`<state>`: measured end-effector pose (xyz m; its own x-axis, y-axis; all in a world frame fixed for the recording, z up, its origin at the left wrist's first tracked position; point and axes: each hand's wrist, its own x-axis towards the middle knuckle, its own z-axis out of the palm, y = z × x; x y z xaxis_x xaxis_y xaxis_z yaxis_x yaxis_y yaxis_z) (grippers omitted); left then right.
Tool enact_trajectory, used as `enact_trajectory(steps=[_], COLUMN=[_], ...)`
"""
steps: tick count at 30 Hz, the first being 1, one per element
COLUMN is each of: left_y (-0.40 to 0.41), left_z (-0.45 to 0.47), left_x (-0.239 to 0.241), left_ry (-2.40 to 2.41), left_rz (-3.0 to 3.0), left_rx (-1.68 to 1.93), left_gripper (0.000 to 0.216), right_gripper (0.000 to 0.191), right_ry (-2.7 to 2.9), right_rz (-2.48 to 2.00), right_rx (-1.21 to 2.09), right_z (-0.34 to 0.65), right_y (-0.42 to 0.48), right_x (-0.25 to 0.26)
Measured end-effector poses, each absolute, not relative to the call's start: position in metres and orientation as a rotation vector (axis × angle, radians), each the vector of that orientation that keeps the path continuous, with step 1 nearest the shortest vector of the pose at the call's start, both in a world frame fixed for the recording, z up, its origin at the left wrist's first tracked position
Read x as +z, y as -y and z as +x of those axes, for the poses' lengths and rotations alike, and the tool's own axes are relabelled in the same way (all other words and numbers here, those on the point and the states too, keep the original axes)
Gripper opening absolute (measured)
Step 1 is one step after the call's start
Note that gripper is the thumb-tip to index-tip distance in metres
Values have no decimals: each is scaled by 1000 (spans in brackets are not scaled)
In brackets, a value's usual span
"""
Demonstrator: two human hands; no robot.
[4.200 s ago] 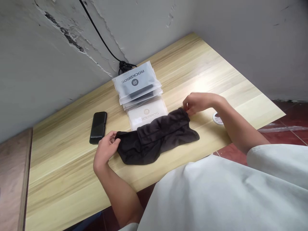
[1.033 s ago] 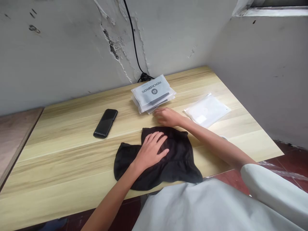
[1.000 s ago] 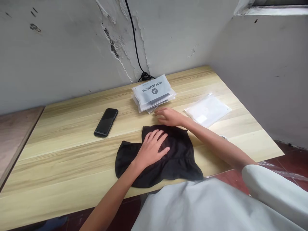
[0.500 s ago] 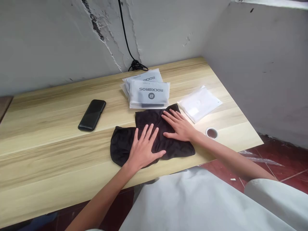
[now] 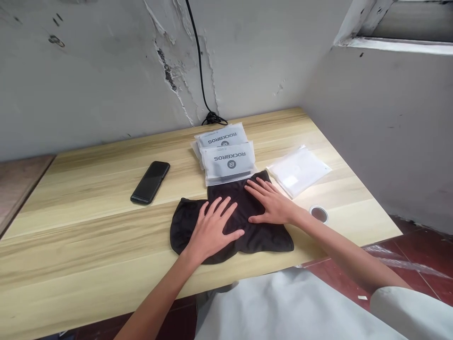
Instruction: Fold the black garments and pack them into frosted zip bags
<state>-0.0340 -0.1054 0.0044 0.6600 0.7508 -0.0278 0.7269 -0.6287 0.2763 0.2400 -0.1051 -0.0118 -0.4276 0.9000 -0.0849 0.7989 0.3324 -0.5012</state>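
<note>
A black fabric garment lies spread on the wooden table, its exact kind hard to tell. My left hand rests flat on its left half, fingers spread. On the upper right part lies my right hand, also flat with fingers apart. Just beyond the cloth are several frosted ROCKBROS packets, stacked and overlapping, the front one touching or nearly touching the cloth's far edge. A white translucent zip bag lies flat to the right of the cloth, close to my right hand.
A black phone lies on the left of the table. Near the right edge sits a round cable hole. A black cable hangs down the cracked wall and bunches at the table's back edge.
The camera view has shifted, so the table sits lower and farther right in the picture. Both hands stay flat on the black cloth, with little visible movement over it.
</note>
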Motion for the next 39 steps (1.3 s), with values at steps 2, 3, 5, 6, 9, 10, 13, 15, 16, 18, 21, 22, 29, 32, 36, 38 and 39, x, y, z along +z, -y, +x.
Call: enact_trajectory(steps=[2, 3, 5, 6, 9, 10, 13, 15, 16, 18, 21, 22, 29, 32, 36, 38, 39], left_y=[97, 90, 66, 51, 7, -4, -18, -15, -11, -3, 11, 16, 63, 76, 87, 90, 90], left_z=[-31, -30, -29, -29, -34, -35, -35, -32, -32, -32, -40, -44, -69, -59, -27, -15, -12], left_x=[6, 7, 8, 8, 5, 4, 5, 12, 18, 33, 58, 64, 89, 97, 97, 93, 91], left_ry=[-1217, -1251, -1384, -1467, -1643, -1635, -1524, -1445, -1400, -1282, -1118, -1083, -1261, -1222, -1101, -1106, -1126], left_rz=[2600, 2574, 2434, 2327, 1906, 1848, 1791, 1757, 1705, 1504, 1219, 1186, 1777, 1946, 1825, 1810, 1801], left_rx=[250, 342, 579, 698, 881, 891, 928, 992, 1044, 1133, 1148, 1119, 1213, 1206, 862, 834, 874], left_gripper=[53, 44, 33, 31, 42, 45, 41, 41, 43, 46, 32, 29, 11, 23, 26, 27, 27], right_gripper=[92, 80, 58, 52, 55, 59, 65, 65, 65, 66, 75, 75, 31, 39, 36, 30, 29], right_ry=[2339, 2274, 2067, 1952, 1767, 1759, 1755, 1711, 1673, 1563, 1386, 1355, 1433, 1601, 1611, 1631, 1660], right_rz=[-1525, -1516, -1530, -1558, -1695, -1735, -1699, -1560, -1479, -1322, -1129, -1087, -1065, -941, -927, -939, -940], right_rx=[698, 669, 585, 541, 470, 475, 528, 531, 533, 595, 838, 905, 1073, 1327, 1393, 1291, 1247], right_z=[241, 241, 241, 240, 237, 236, 234, 235, 236, 238, 240, 240, 245, 246, 226, 214, 211], right_y=[101, 96, 83, 75, 49, 42, 30, 29, 31, 36, 45, 49, 89, 97, 93, 90, 90], right_x=[-7, -4, -3, -4, -11, -13, -15, -10, -6, 5, 21, 25, 47, 64, 85, 91, 91])
